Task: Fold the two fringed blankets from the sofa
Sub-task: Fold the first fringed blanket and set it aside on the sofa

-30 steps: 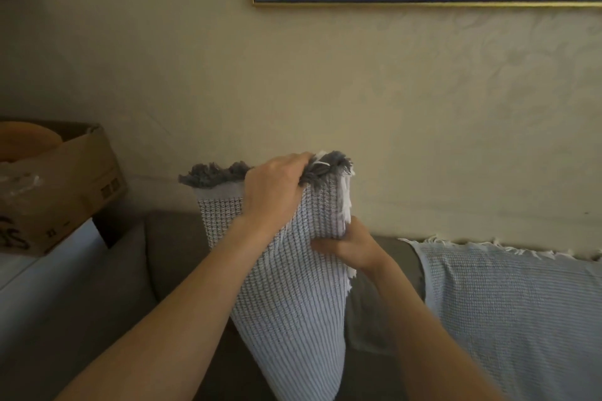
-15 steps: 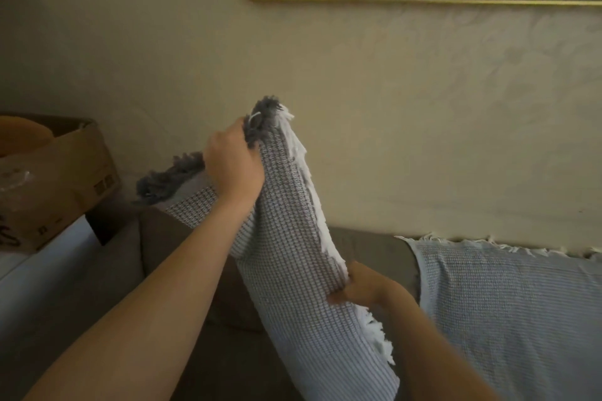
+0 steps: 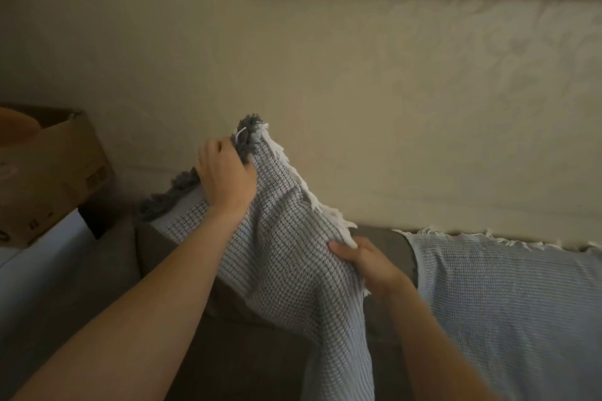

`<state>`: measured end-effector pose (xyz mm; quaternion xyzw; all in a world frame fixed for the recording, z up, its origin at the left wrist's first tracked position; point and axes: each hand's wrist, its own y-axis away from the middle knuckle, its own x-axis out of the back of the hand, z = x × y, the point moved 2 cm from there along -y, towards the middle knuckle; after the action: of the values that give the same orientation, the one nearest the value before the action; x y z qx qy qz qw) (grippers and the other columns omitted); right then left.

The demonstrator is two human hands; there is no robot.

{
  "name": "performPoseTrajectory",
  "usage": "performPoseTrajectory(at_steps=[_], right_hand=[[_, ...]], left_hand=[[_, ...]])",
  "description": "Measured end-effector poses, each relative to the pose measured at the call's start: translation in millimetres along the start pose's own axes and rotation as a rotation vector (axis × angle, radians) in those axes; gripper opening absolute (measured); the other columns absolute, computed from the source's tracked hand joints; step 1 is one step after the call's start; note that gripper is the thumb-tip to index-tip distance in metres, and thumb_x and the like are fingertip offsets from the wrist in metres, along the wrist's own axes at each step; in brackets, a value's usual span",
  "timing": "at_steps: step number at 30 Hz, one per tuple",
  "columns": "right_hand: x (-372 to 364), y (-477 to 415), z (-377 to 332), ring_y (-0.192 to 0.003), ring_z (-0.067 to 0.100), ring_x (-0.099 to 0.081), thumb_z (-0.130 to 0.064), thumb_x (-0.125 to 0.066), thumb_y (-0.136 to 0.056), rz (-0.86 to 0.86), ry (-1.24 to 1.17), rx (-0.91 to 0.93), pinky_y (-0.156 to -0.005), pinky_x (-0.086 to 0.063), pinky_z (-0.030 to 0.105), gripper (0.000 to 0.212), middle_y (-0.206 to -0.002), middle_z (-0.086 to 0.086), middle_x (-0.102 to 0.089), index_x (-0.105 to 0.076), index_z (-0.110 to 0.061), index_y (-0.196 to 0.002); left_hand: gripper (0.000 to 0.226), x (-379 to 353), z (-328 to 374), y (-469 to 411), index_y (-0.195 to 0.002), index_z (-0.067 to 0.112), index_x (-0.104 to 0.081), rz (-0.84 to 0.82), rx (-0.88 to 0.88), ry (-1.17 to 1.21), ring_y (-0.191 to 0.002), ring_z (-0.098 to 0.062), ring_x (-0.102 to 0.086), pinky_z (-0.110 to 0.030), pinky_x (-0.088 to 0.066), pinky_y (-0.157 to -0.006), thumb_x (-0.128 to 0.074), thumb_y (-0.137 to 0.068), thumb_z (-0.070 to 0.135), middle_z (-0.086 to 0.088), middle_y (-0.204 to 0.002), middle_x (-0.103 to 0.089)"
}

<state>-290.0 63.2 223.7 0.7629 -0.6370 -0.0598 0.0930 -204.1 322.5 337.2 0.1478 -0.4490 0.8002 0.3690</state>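
Currently: left hand (image 3: 224, 179) grips the grey blanket (image 3: 286, 257) at its raised fringed corner; right hand (image 3: 368, 262) pinches its white-fringed edge lower down, above the sofa (image 3: 247, 352). Advice: pull that edge taut, match fringes before creasing. Pending: second blanket (image 3: 508, 296), draped over the backrest.

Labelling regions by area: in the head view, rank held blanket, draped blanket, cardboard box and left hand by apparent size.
Largest, too alike to rank (both cropped): held blanket, draped blanket.
Then cardboard box.
Smallest: left hand.
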Motion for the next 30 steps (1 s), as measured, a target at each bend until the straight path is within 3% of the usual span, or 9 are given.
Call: performPoseTrajectory(at_steps=[6,9,12,14,17,21,26,28,30], right_hand=[[-13,0,-40,-0.101,0.024,-0.076,-0.022,-0.063,-0.104,0.029,-0.012,0.146,-0.079,-0.059,0.026,0.026,-0.108,0.01,-0.079,-0.075,-0.001,-0.111],[-20,-7,-45,-0.099,0.031,-0.076,-0.027,-0.064,-0.104,0.145,-0.014,0.194,-0.085,-0.062,0.042,0.03,-0.104,0.018,-0.078,-0.073,0.002,-0.107],[-28,-15,-47,-0.08,0.019,-0.071,-0.03,-0.06,-0.105,0.202,0.11,0.235,-0.079,-0.058,0.044,0.033,-0.091,0.018,-0.076,-0.069,0.001,-0.099],[-32,-17,-49,-0.074,0.01,-0.068,-0.03,-0.057,-0.107,0.23,0.197,0.267,-0.075,-0.055,0.037,0.028,-0.081,0.002,-0.074,-0.069,-0.007,-0.094],[-30,-15,-47,-0.079,0.01,-0.071,-0.034,-0.055,-0.108,0.323,0.231,0.289,-0.077,-0.056,0.035,0.026,-0.084,-0.002,-0.076,-0.068,-0.017,-0.093],[-19,-13,-43,-0.088,0.026,-0.074,-0.044,-0.053,-0.105,0.424,0.143,0.297,-0.088,-0.059,0.053,0.031,-0.091,0.006,-0.076,-0.069,-0.019,-0.1],[-17,-13,-42,-0.101,0.022,-0.075,-0.047,-0.057,-0.103,0.484,-0.09,0.235,-0.094,-0.059,0.051,0.034,-0.105,0.002,-0.079,-0.071,-0.019,-0.116],[-14,-14,-41,-0.11,0.021,-0.073,-0.052,-0.061,-0.099,0.52,-0.224,0.188,-0.1,-0.057,0.049,0.048,-0.116,0.001,-0.076,-0.065,-0.015,-0.129],[-12,-13,-42,-0.108,0.02,-0.073,-0.04,-0.061,-0.104,0.529,-0.335,0.164,-0.101,-0.057,0.045,0.037,-0.114,0.002,-0.076,-0.064,-0.012,-0.129]], left_hand=[[0.05,-34,-29,29,-0.147,0.006,-0.043,-0.469,-0.084,0.154,-0.119,-0.021,-0.046,-0.032,-0.037,-0.111,-0.061,-0.101,0.004,-0.018,-0.146,-0.031],[0.055,-60,-58,53,-0.146,0.004,-0.049,-0.634,-0.079,0.023,-0.132,-0.036,-0.047,-0.044,-0.036,-0.117,-0.071,-0.097,0.013,-0.022,-0.145,-0.042],[0.042,-72,-79,82,-0.13,-0.002,-0.063,-0.889,0.157,-0.046,-0.121,-0.035,-0.059,-0.042,-0.046,-0.104,-0.056,-0.108,0.033,-0.02,-0.128,-0.065],[0.055,-76,-92,98,-0.122,-0.006,-0.069,-0.952,0.344,-0.005,-0.114,-0.037,-0.065,-0.041,-0.05,-0.098,-0.044,-0.11,0.043,-0.023,-0.123,-0.07],[0.074,-77,-110,116,-0.144,0.0,-0.057,-0.984,0.639,0.061,-0.119,-0.041,-0.065,-0.045,-0.051,-0.096,-0.038,-0.106,0.061,-0.022,-0.142,-0.062],[0.096,-73,-112,141,-0.151,0.011,-0.049,-1.179,0.965,0.319,-0.11,-0.035,-0.066,-0.051,-0.05,-0.096,-0.031,-0.094,0.086,-0.016,-0.132,-0.064],[0.083,-82,-88,152,-0.139,0.017,-0.065,-1.103,0.989,0.844,-0.127,-0.027,-0.06,-0.051,-0.039,-0.116,-0.051,-0.089,0.082,-0.01,-0.139,-0.067],[0.06,-79,-73,147,-0.137,0.017,-0.067,-0.974,0.933,1.078,-0.123,-0.026,-0.065,-0.046,-0.045,-0.112,-0.064,-0.094,0.059,-0.009,-0.137,-0.071],[0.044,-72,-64,142,-0.137,0.018,-0.066,-0.872,0.881,1.189,-0.124,-0.028,-0.065,-0.043,-0.049,-0.101,-0.068,-0.096,0.035,-0.007,-0.136,-0.071]])
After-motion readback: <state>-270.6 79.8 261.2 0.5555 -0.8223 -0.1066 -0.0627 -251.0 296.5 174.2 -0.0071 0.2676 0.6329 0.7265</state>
